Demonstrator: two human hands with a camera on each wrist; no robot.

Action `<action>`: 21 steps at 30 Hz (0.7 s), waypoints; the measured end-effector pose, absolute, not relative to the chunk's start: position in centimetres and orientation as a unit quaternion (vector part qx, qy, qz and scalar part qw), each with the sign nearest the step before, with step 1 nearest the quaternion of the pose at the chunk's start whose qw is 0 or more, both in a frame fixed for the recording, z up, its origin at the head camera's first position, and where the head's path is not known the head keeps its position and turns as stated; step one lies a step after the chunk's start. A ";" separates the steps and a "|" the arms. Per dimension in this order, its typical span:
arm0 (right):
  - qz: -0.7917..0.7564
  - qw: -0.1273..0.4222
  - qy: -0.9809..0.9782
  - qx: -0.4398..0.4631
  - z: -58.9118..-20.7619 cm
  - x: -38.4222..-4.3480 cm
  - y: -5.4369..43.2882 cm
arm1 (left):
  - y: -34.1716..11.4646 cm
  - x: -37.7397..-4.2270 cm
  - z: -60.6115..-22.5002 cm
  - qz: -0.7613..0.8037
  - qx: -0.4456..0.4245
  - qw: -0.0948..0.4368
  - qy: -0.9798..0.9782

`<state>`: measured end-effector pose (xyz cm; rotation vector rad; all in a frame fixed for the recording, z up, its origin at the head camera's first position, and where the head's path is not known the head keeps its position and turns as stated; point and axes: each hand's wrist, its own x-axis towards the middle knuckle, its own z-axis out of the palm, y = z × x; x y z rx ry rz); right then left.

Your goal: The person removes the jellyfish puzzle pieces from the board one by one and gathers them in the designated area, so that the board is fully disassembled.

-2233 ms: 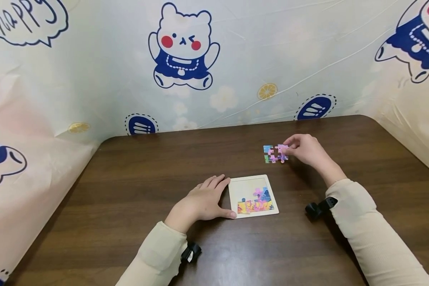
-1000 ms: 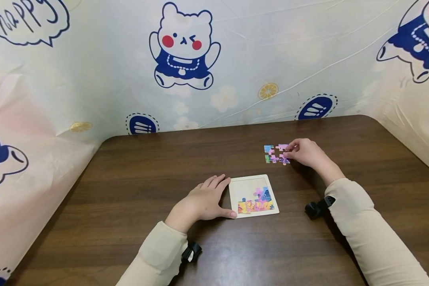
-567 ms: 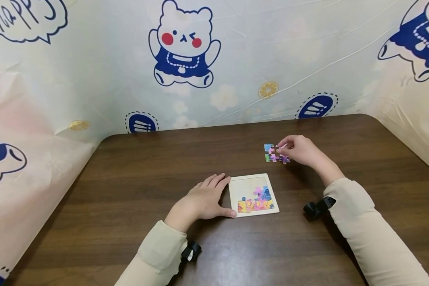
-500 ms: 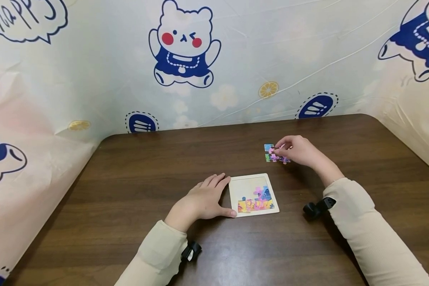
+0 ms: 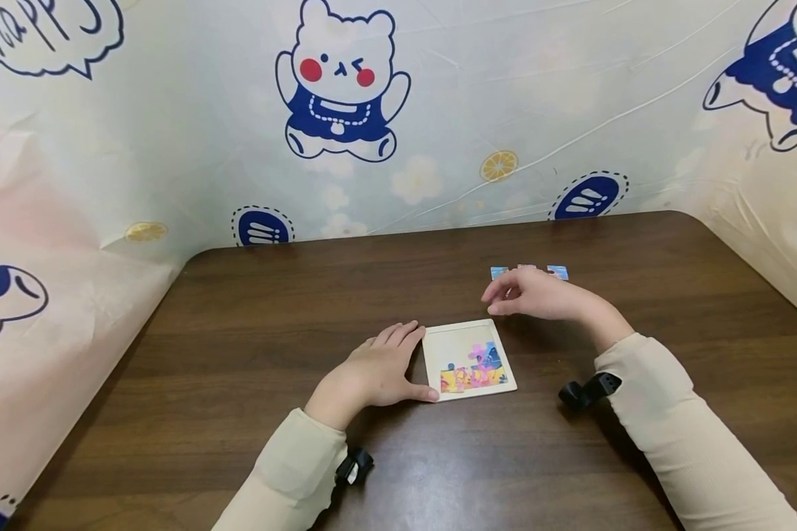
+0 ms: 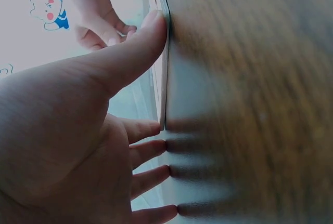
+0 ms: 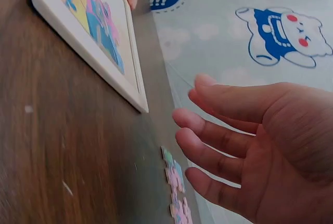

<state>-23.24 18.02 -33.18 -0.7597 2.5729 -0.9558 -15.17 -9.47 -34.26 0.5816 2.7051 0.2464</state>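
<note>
Your left hand (image 5: 375,372): fingers extended, thumb and forefinger touching left side of puzzle tray (image 5: 452,346), flat on table (image 5: 432,464); assembled pieces (image 5: 474,378) fill near row and part above, at right. Your right hand (image 5: 538,293): fingers bent, partly hiding loose pieces (image 5: 558,272) beyond tray; grip on any piece, cannot tell. Backdrop (image 5: 425,88) speech bubble (image 5: 46,37): "happ", next letter cut off.
</note>
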 end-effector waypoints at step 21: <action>-0.264 0.248 0.881 -0.305 -32.9 -21.2 15.5 | -9.5 -15.1 -34.0 0.093 0.210 0.188 0.955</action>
